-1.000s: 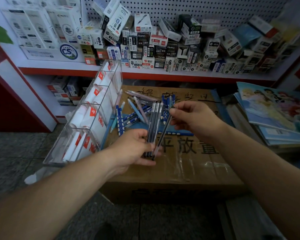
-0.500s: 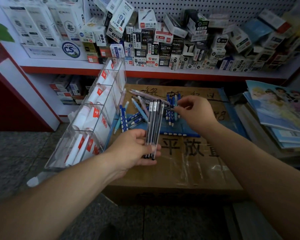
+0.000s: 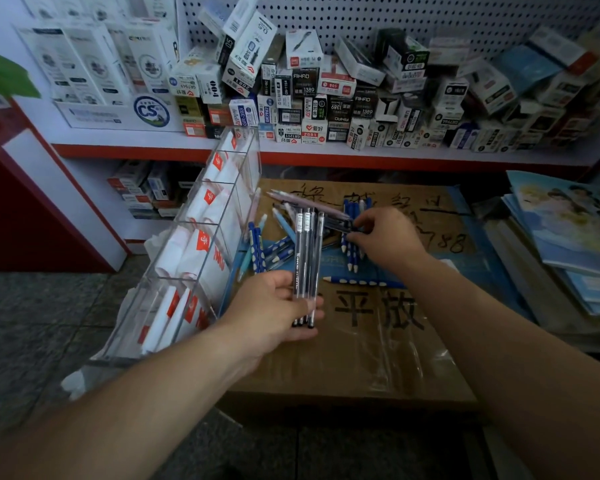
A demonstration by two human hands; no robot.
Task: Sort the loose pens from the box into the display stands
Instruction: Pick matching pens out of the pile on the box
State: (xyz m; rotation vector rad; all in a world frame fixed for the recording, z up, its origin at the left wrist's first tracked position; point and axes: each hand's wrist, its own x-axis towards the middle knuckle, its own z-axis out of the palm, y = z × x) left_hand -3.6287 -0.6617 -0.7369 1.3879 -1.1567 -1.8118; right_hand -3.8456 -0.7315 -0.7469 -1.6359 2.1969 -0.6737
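Note:
My left hand point(image 3: 274, 313) grips a bundle of several dark clear-barrelled pens point(image 3: 307, 258), held upright over the cardboard box point(image 3: 378, 351). My right hand point(image 3: 385, 237) reaches into the pile of loose pens point(image 3: 278, 247) on the box top and pinches a dark pen point(image 3: 336, 224) lying there. Blue dotted pens, light blue pens and a pink pen point(image 3: 305, 201) lie scattered in the pile. A clear acrylic display stand point(image 3: 201, 244) with several compartments leans at the left of the box, holding white and red paper inserts.
A red-edged shelf point(image 3: 326, 157) behind the box carries many stacked pen cartons under a pegboard wall. Stacked exercise books point(image 3: 568, 237) lie to the right. More cartons sit on a lower shelf at left. Grey tiled floor lies below.
My right hand let go of the pen it added to the bundle, moved back to the pile and pinched another dark pen. My left hand kept the bundle and raised it upright.

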